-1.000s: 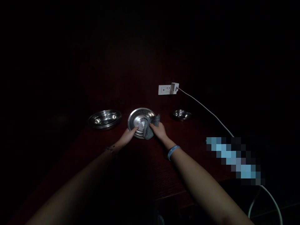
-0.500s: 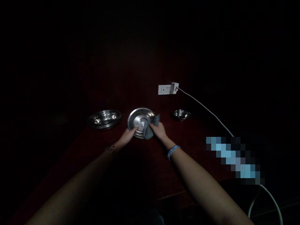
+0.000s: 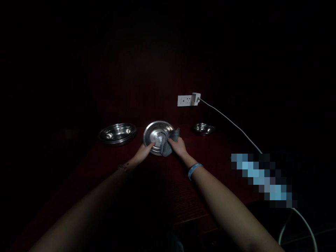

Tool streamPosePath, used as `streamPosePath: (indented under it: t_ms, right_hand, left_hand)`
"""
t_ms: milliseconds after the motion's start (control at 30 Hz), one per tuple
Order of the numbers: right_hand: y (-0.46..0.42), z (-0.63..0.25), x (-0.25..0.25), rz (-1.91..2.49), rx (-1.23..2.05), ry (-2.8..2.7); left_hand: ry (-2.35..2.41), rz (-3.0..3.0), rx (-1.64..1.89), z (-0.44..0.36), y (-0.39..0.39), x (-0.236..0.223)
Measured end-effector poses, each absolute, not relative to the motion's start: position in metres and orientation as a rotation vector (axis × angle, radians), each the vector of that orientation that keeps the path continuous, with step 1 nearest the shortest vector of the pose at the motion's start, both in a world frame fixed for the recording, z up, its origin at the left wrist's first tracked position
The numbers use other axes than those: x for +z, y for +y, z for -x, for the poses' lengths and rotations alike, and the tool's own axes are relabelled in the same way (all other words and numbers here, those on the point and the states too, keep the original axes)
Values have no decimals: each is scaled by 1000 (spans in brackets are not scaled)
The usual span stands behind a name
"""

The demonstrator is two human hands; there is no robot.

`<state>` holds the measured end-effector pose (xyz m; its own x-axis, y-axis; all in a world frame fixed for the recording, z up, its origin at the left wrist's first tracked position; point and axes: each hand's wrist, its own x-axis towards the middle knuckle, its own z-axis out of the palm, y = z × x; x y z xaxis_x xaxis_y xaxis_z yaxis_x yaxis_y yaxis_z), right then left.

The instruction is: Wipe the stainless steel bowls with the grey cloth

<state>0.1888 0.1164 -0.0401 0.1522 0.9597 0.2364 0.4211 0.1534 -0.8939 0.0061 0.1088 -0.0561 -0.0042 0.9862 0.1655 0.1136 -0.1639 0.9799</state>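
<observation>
Centre of wooden table [image 3: 168,189]: steel dish [image 3: 156,129] sits between both hands, close together.
Left hand [image 3: 143,152]: resting on dish's near rim.
Right hand [image 3: 179,146]: gripping grey cloth [image 3: 166,145] against dish.

And there, left of the fingers [image 3: 150,143], sat nested steel bowls [image 3: 117,134]; further right, a small steel bowl [image 3: 203,128]; beyond the fingers, a white power socket [image 3: 183,100] trailing a white cable [image 3: 231,123]!

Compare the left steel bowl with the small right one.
The left bowl is wider than the right bowl. Its rim looks doubled, like stacked bowls; the right one's looks single. The right one sits nearer the wall socket. Both are shiny steel, open side up on the dark table.
</observation>
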Motion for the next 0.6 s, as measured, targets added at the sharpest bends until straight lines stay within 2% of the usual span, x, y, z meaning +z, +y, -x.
streamPosePath:
  t_ms: [600]
  right_hand:
    - [116, -189, -41, 1418, 682, -1425]
  left_hand:
    - [1217, -1483, 1284, -6, 110, -56]
